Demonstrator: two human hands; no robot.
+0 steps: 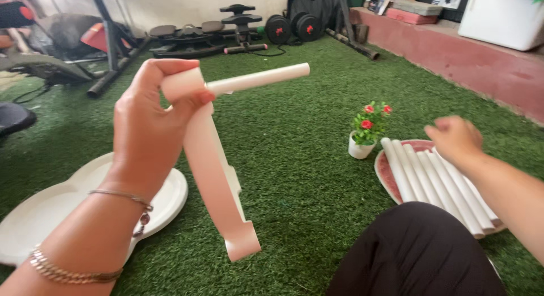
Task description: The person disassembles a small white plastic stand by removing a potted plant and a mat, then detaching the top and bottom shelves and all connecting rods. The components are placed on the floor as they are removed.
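left hand [150, 123] – fist closed round pale pink curved plastic bracket [218, 185] with white tube [258, 79] plugged in, raised left of centre | right hand [455, 138] – blurred, fingers loose, empty, over white tubes [436, 185] far right, ends hidden behind dark knee [416, 253]

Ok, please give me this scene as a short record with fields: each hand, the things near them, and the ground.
left hand: raised, grips a pink curved plastic piece with a white tube stuck in its top
right hand: over a row of white tubes, contact unclear
tubes rest on: round red tray
nearby: small potted flower, white flat panel
ground: green artificial grass
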